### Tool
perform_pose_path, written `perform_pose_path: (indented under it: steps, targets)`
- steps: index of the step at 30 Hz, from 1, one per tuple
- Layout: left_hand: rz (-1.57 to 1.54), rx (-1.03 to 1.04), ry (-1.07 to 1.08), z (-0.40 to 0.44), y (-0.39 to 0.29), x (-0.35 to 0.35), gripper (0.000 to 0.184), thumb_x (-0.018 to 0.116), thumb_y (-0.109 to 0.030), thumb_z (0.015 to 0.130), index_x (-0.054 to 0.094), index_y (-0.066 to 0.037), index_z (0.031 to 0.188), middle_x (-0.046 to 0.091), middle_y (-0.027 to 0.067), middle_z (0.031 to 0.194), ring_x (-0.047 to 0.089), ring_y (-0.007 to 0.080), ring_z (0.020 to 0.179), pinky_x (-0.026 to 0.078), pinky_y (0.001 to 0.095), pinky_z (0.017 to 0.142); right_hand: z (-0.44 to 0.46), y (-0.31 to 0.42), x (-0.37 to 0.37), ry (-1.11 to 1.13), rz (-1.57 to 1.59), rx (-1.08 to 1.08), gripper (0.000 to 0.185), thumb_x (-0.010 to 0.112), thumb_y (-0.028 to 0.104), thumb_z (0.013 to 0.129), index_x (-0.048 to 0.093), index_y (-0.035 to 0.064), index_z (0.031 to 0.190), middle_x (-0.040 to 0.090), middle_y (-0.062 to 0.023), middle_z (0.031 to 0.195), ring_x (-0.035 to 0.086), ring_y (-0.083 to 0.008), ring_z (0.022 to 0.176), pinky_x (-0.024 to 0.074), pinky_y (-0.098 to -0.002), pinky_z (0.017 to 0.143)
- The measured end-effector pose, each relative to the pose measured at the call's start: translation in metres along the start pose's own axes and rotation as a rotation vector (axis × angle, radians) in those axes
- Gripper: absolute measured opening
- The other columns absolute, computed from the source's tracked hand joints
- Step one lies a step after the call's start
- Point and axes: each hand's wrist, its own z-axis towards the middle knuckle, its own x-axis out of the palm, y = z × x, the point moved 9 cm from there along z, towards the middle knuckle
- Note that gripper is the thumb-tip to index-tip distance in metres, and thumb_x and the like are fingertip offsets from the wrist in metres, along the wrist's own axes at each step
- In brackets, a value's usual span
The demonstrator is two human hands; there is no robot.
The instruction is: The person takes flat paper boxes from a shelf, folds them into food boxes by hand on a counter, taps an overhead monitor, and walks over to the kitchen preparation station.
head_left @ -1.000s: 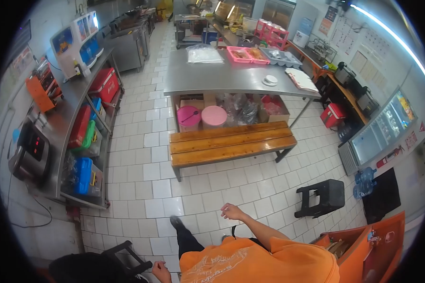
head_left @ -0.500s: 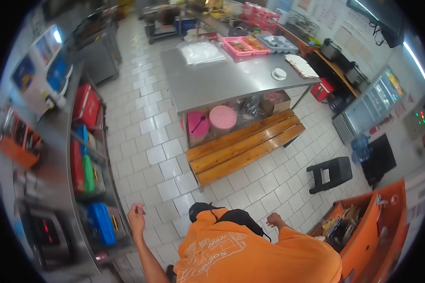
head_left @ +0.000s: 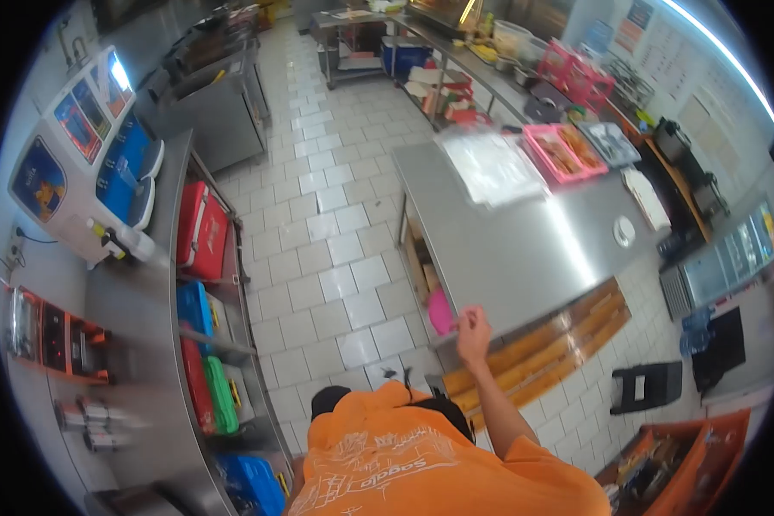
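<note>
My right hand (head_left: 472,332) is raised in front of my orange shirt (head_left: 404,469), over the near edge of the steel table (head_left: 507,258). Its fingers are loosely bent and somewhat blurred, with nothing visible in them. Below that edge, beside the hand, part of a pink tub (head_left: 439,311) shows. The wooden bench (head_left: 568,344) lies to the right of my forearm. My left hand is out of view. Farther back on the table are clear plastic bags (head_left: 493,166), a pink tray of food (head_left: 562,155) and a small white scale (head_left: 623,231).
To the left runs a steel counter (head_left: 150,344) with a drink dispenser (head_left: 73,185) on it and a red cooler (head_left: 203,230) below. A tiled aisle (head_left: 331,224) lies between counter and table. At right are a black stool (head_left: 647,386) and an orange cabinet (head_left: 705,456).
The table and bench are nearer and farther right in view, and more of the left counter shows. My right hand has risen forward; my left hand has dropped out of view.
</note>
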Motion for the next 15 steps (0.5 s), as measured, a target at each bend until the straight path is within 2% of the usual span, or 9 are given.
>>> perform_pose_path:
  steps: [1,4,6,8,10,12,14,15]
  targets:
    - [-0.011,0.001,-0.018,0.040,0.002,-0.011,0.025,0.051,-0.021,0.089,0.069,-0.006,0.081,0.066,0.0128,0.074,0.065,0.0186,0.066,0.051,0.0343,0.052,0.037,0.024,0.049,0.042,0.148,-0.056,0.012,0.055,0.013,0.094,0.056,0.0016,0.095,0.064,-0.0095,0.074,0.066,-0.0145,0.070,0.0504,-0.0278,0.062]
    - [-0.017,0.019,-0.071,0.172,0.028,-0.058,0.024,0.051,-0.020,0.089,0.069,-0.006,0.082,0.066,0.0127,0.075,0.065,0.0188,0.066,0.051,0.0343,0.053,0.129,0.083,0.172,0.156,0.234,-0.094,0.015,0.056,0.014,0.094,0.054,-0.0006,0.096,0.064,-0.0074,0.073,0.061,-0.0116,0.069,0.0477,-0.0262,0.064]
    - [-0.003,0.054,-0.088,0.257,0.053,-0.093,0.024,0.050,-0.020,0.089,0.069,-0.006,0.083,0.066,0.0126,0.075,0.065,0.0189,0.067,0.052,0.0343,0.054,0.174,0.108,0.244,0.304,0.008,-0.239,0.015,0.055,0.015,0.094,0.054,-0.0003,0.096,0.064,-0.0069,0.073,0.062,-0.0124,0.069,0.0477,-0.0261,0.065]
    - [0.009,0.091,-0.089,0.331,0.077,-0.124,0.024,0.050,-0.020,0.089,0.069,-0.006,0.083,0.066,0.0125,0.075,0.065,0.0189,0.067,0.052,0.0342,0.055,0.209,0.082,0.292,0.297,-0.011,-0.238,0.016,0.054,0.016,0.095,0.054,-0.0004,0.096,0.064,-0.0073,0.074,0.062,-0.0132,0.068,0.0477,-0.0267,0.064]
    - [0.020,0.123,-0.077,0.392,0.100,-0.157,0.024,0.050,-0.020,0.088,0.069,-0.006,0.084,0.066,0.0125,0.075,0.066,0.0190,0.067,0.052,0.0342,0.056,0.237,0.030,0.324,0.270,-0.206,-0.121,0.018,0.054,0.018,0.096,0.054,-0.0006,0.097,0.065,-0.0080,0.074,0.062,-0.0123,0.066,0.0477,-0.0263,0.061]
    - [0.014,0.156,-0.061,0.447,0.100,-0.190,0.024,0.050,-0.019,0.088,0.069,-0.006,0.084,0.066,0.0124,0.075,0.066,0.0191,0.067,0.052,0.0342,0.056,0.251,-0.033,0.337,0.209,-0.151,0.078,0.019,0.053,0.019,0.097,0.053,0.0002,0.097,0.066,-0.0084,0.075,0.062,-0.0120,0.065,0.0479,-0.0253,0.059]
    - [0.036,0.202,-0.048,0.507,0.104,-0.235,0.024,0.050,-0.019,0.088,0.069,-0.005,0.085,0.066,0.0123,0.076,0.066,0.0192,0.068,0.053,0.0342,0.057,0.258,-0.044,0.335,0.098,0.017,0.272,0.017,0.051,0.019,0.098,0.054,0.0018,0.097,0.066,-0.0082,0.075,0.061,-0.0111,0.065,0.0486,-0.0240,0.058]
    - [0.061,0.235,-0.040,0.540,0.109,-0.260,0.024,0.050,-0.019,0.088,0.069,-0.005,0.085,0.066,0.0123,0.076,0.066,0.0193,0.068,0.053,0.0342,0.058,0.268,-0.042,0.336,0.069,0.025,0.292,0.017,0.051,0.019,0.098,0.054,0.0018,0.097,0.066,-0.0082,0.075,0.061,-0.0111,0.065,0.0486,-0.0240,0.058]
